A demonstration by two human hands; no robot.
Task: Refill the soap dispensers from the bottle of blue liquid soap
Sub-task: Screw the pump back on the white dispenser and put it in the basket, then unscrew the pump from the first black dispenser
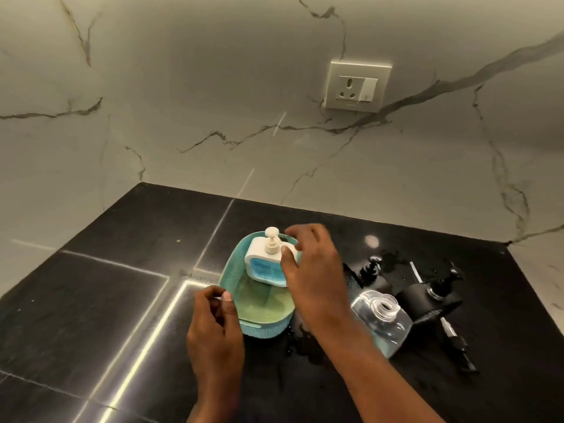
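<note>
**One dispenser back in its basket, more still to fill**

Nearest me, my left hand (215, 319) sits at the near-left corner of the teal basket (233, 277), fingers curled, thumb and fingertips at the rim. Whether I pinch the rim or only steady it, I cannot tell.

Just past it, my right hand (311, 270) reaches across the basket's right side. Its fingers are loosely spread around the white dispenser (268, 264), thumb touching its right edge, more like letting go or settling it than a firm hold. That dispenser stands upright at the far end of the basket, pump head on, with blue soap showing through its front. I judge this one filled and closed.

To the right of my forearm, toward the near-right part of the black countertop (91, 315), the clear soap bottle (384, 322) stands uncapped, only a little blue liquid left at its bottom.

Farther right lie a black dispenser (433, 297) tipped on its side and a black pump head (370, 270) lying loose, well apart from the basket. A wet patch darkens the counter around them. I cannot see inside the black one, so its refill looks to me still undone, then pump refitted and set in the basket's free near half.

At the far edge rises the marble wall with a socket (358, 87).
</note>
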